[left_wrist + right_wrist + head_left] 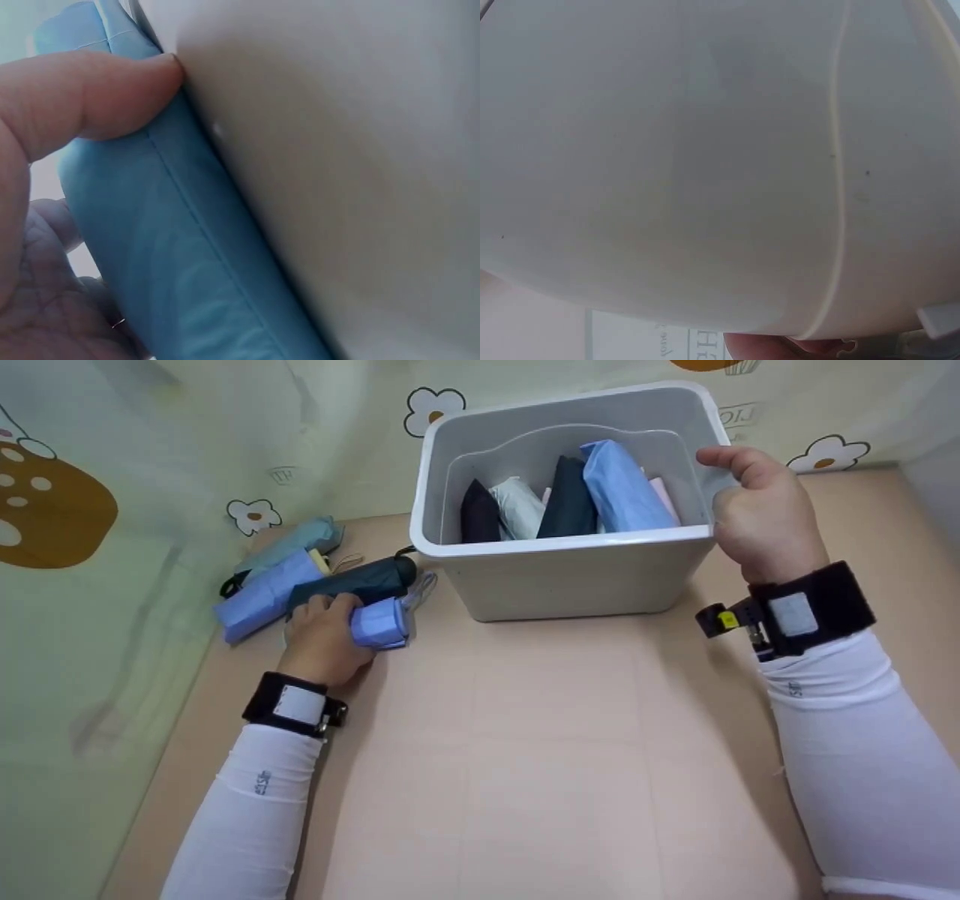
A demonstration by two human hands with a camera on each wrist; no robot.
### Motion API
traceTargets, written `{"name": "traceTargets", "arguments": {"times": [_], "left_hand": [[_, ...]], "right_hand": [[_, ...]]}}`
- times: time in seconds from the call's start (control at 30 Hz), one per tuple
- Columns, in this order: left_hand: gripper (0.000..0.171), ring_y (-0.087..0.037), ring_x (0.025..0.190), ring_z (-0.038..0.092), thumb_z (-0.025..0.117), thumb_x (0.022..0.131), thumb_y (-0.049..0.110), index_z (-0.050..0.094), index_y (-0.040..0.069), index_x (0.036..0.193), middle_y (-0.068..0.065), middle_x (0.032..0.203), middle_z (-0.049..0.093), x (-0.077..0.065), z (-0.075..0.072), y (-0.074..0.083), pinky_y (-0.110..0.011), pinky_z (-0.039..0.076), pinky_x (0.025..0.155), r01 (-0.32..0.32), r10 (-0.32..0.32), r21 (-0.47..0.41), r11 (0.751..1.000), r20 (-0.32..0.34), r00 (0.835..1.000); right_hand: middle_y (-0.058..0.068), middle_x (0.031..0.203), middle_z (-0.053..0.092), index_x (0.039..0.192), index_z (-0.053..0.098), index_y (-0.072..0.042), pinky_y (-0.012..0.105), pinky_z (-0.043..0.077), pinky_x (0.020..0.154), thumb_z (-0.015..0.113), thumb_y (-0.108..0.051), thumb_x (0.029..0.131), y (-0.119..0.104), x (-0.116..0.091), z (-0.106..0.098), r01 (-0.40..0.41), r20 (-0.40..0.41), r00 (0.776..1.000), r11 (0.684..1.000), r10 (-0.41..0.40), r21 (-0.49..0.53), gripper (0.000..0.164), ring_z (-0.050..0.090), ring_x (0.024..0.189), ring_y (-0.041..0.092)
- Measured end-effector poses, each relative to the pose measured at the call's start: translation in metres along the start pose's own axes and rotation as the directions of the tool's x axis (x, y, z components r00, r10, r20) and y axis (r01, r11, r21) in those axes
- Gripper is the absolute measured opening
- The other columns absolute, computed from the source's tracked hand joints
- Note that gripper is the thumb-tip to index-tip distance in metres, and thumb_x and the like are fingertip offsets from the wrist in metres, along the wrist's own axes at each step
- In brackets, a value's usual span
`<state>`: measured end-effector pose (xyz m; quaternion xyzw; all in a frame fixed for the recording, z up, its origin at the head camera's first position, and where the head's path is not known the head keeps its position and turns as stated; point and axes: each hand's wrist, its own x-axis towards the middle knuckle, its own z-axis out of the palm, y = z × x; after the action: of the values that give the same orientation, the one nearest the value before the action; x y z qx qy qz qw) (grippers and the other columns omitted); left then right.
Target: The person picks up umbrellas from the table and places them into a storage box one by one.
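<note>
Bin [570,585], head view: stands upright on the pink surface [555,780], its mouth facing up and its side against or near the curtain [322,427]. Right hand [772,514] grips the right-hand rim, one digit extended over the edge and the rest bent; this hold probably steadies the bin against tipping or sliding. Inside, folded umbrellas lean side by side: a black umbrella [480,514], a silvery umbrella [519,506], a dark green umbrella [568,499] and a light blue umbrella [626,487]. Slanted placement appears to leave their upper ends within reach.

Left of the bin, a teal umbrella [300,544], a periwinkle umbrella [270,592] and a black-capped umbrella [371,577] lie close together, roughly parallel, likely to take up little room. Left hand [326,637] holds the small blue umbrella [380,624] at the near edge of this group, its corded end toward the bin.

Left wrist view: the thumb lies across the small blue umbrella, with fingers on the opposite side. Grip is narrow, closed about the cloth; this pinch presumably prevents the folds from loosening.

Right wrist view: the bin wall fills most of the frame. Part of the right hand shows at the lower edge; exact finger placement cannot be told.
</note>
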<state>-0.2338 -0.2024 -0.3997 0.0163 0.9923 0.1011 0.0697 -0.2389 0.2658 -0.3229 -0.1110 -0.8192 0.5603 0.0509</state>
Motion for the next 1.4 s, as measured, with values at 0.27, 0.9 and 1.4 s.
{"name": "traceTargets", "arguments": {"times": [0.27, 0.9, 1.4], "left_hand": [[0.071, -0.056, 0.141, 0.036, 0.08, 0.089, 0.023, 0.047, 0.006, 0.149, -0.034, 0.152, 0.042, 0.0008, 0.0012, -0.001, -0.074, 0.025, 0.118, 0.0, 0.0, -0.024, 1.0, 0.001, 1.0], [0.068, -0.056, 0.138, 0.041, 0.078, 0.09, 0.024, 0.047, 0.003, 0.147, -0.032, 0.149, 0.049, 0.0007, 0.0025, -0.0051, -0.077, 0.024, 0.116, -0.021, 0.022, -0.054, 0.998, 0.024, 0.999], [0.079, -0.048, 0.13, 0.052, 0.08, 0.087, 0.021, 0.041, 0.003, 0.154, -0.029, 0.145, 0.054, 0.0003, -0.002, 0.0005, -0.07, 0.044, 0.108, 0.005, -0.004, -0.121, 0.993, 0.007, 1.0]], "right_hand": [[0.013, 0.165, 0.04, 0.156, 0.05, -0.011, 0.038, 0.044, 0.116, 0.031, 0.005, 0.094, 0.0007, 0.0001, -0.0004, -0.002, 0.0, 1.0, 1.0, 0.002, 0.0, 0.066, 0.042, 0.145, 0.024], [0.012, 0.167, 0.038, 0.154, 0.051, -0.015, 0.03, 0.047, 0.099, 0.031, 0.005, 0.097, 0.0011, 0.0009, -0.0013, -0.03, -0.012, 0.999, 0.999, 0.03, -0.009, 0.065, 0.042, 0.145, 0.025], [0.015, 0.165, 0.037, 0.155, 0.05, -0.012, 0.018, 0.049, 0.079, 0.031, 0.007, 0.094, 0.0005, 0.0001, -0.0008, -0.018, -0.012, 1.0, 1.0, 0.018, -0.009, 0.066, 0.043, 0.142, 0.027]]}}
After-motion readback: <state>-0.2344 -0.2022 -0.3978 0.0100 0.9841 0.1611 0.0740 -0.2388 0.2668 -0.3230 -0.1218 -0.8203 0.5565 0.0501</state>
